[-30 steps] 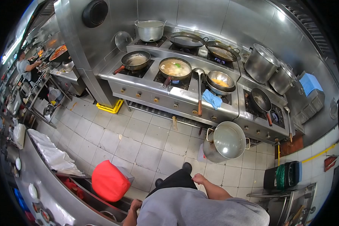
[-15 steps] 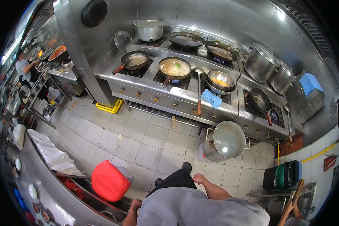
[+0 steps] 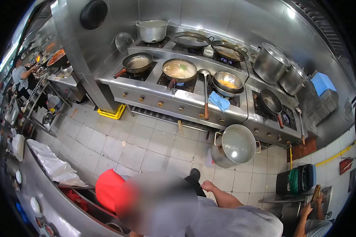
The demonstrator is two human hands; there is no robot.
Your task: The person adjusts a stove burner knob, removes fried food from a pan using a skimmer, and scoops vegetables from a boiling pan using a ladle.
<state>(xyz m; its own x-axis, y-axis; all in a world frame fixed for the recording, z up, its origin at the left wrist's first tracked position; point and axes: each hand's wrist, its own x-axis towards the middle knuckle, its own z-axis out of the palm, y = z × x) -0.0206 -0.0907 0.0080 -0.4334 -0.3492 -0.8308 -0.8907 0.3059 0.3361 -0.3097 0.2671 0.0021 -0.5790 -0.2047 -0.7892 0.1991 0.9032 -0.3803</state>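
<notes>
My right hand (image 3: pixel 207 185) hangs in front of my grey shirt, over the tiled floor, its fingers curled in with nothing visible in them. The large steel stockpot (image 3: pixel 237 147) is the nearest vessel to it, a little ahead and to the right, filled with cloudy liquid; hand and pot are apart. My left hand does not show: a blurred oval covers that side, and only a sliver of skin shows at the lower edge. Beyond the pot, on the stove (image 3: pixel 178 103), stand a pan of pale broth (image 3: pixel 180 69), a bowl of yellow food (image 3: pixel 228 81) and a ladle (image 3: pixel 205 93).
A blue cloth (image 3: pixel 219 102) lies on the stove's front edge. A red-covered thing (image 3: pixel 106 189) stands beside the steel counter (image 3: pixel 31 177) at left. At lower right, another person's hands (image 3: pixel 305 209) hold a long brown object. A black bin (image 3: pixel 294 181) stands nearby.
The view has shifted slightly. A blurred oval now covers where my left hand was and part of the red thing. My right hand stays curled in nearly the same place.
</notes>
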